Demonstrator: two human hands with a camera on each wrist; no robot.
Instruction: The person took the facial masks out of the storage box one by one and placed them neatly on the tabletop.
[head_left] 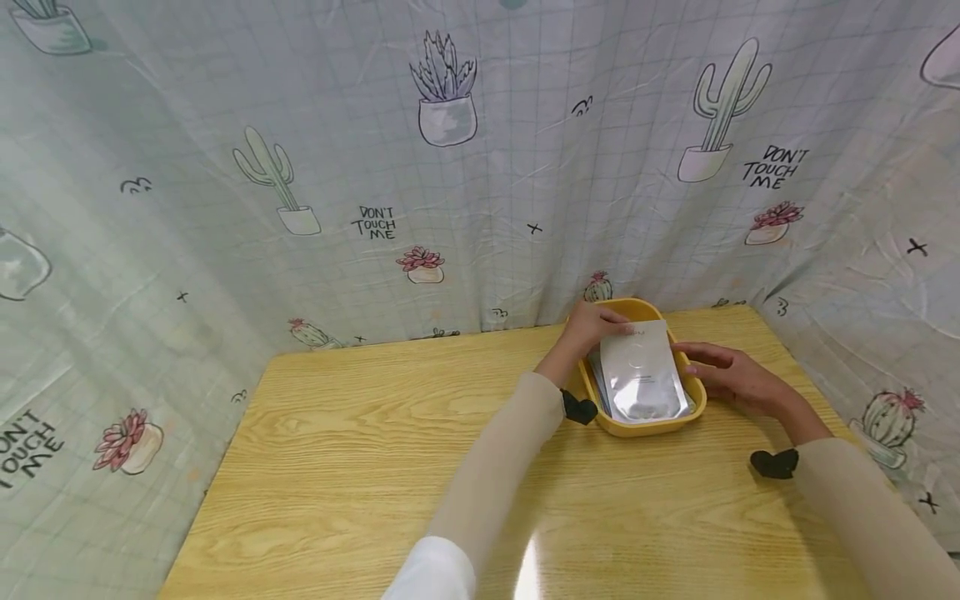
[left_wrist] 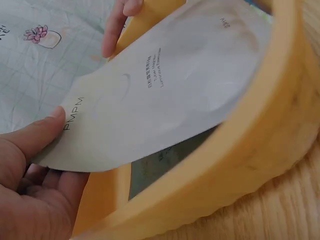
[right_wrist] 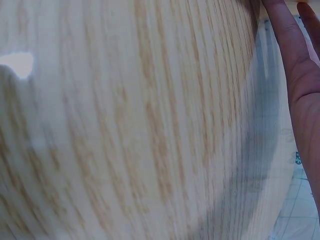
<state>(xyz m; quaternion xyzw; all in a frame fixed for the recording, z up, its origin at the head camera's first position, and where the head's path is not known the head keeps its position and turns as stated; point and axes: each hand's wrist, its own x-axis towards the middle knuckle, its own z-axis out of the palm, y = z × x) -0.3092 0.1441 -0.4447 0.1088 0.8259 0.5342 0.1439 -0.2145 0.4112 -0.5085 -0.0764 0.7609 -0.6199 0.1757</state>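
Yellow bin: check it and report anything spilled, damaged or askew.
Nothing looks spilled or damaged. Only the silver packet sits askew in the yellow bin, one end raised above a darker packet; the left grip pinching that end likely explains it.

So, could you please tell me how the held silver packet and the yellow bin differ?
The packet is silvery with printed text; the bin is yellow. The packet is flat; the bin has walls. The left hand pinches the packet at one end, while the bin stands on the table.
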